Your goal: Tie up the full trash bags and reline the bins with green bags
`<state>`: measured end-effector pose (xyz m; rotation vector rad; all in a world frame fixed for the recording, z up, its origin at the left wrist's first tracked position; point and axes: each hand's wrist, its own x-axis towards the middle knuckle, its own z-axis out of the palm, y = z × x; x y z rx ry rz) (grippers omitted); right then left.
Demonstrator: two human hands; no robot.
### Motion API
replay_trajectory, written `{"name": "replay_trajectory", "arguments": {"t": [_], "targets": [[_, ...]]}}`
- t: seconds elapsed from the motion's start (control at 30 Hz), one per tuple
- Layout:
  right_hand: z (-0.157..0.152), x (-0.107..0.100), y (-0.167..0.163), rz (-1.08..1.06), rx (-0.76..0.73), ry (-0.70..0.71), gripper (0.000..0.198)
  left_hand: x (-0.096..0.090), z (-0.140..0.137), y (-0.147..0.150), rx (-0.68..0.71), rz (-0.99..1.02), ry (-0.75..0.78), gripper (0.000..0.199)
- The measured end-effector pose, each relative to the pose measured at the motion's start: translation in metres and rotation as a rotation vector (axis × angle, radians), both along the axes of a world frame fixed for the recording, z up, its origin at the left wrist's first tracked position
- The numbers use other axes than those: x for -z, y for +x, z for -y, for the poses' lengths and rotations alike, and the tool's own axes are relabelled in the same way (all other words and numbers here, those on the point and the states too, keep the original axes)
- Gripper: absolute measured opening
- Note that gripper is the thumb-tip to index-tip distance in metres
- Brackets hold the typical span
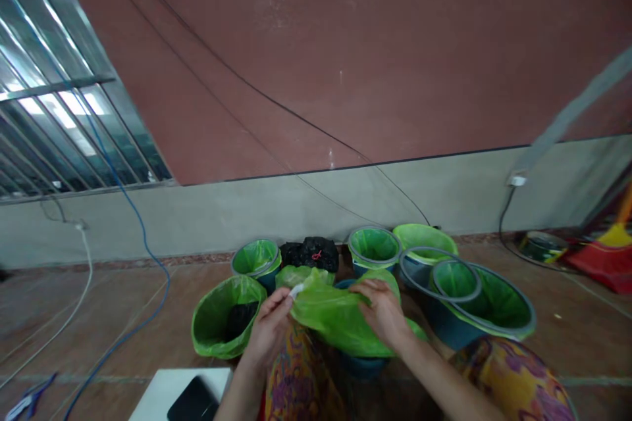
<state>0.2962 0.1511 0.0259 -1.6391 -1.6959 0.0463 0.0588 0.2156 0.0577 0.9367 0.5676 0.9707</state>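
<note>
A green plastic bag (336,316) stretches between my two hands, over a blue bucket (363,367) that stands between my knees. My left hand (270,319) is closed on the bag's left end, where a small whitish bit shows at the fingertips. On the bag's right part, my right hand (382,309) pinches the plastic with bent fingers. Just left of my left hand stands a green-lined bin (202,322) with something black inside. Behind the bag lies a black plastic bundle (311,253) with a small pink-red tie.
Green-lined buckets (374,243) stand along the wall; a large bin (523,322) with loose rings is at right. A phone (193,401) lies on a white box (160,388). Scissors (32,398), a blue cable (143,230), a tape roll (540,247) and a red dustpan (600,263) are around.
</note>
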Motion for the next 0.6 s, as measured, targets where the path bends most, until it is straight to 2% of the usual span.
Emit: {"name": "replay_trajectory", "arguments": {"t": [0.1,0.2,0.3,0.33,0.4,0.5,0.57,0.6], "targets": [[0.016,0.014,-0.014,0.036,-0.034,0.121,0.045,0.015,0.01,-0.021,0.204,0.011,-0.248,0.043],[0.027,0.024,-0.038,0.095,-0.132,0.211,0.046,0.028,0.016,-0.018,0.37,-0.092,-0.502,0.066],[0.039,0.028,-0.059,0.174,-0.22,0.178,0.041,0.037,0.015,0.001,0.434,-0.19,-0.583,0.052],[0.044,0.027,-0.063,0.185,-0.249,0.135,0.038,0.04,0.014,0.007,0.405,-0.214,-0.561,0.043],[0.058,0.02,-0.063,0.153,-0.309,0.017,0.035,0.043,0.011,0.016,0.261,-0.246,-0.475,0.027],[0.074,0.005,-0.042,-0.021,-0.319,-0.117,0.043,0.042,0.008,0.016,0.04,-0.242,-0.365,0.024],[0.072,-0.003,-0.014,-0.175,-0.18,-0.111,0.039,0.035,0.01,0.01,0.013,-0.241,-0.333,0.027],[0.066,-0.004,0.003,-0.261,-0.043,-0.08,0.038,0.031,0.011,0.007,0.024,-0.247,-0.317,0.029]]}}
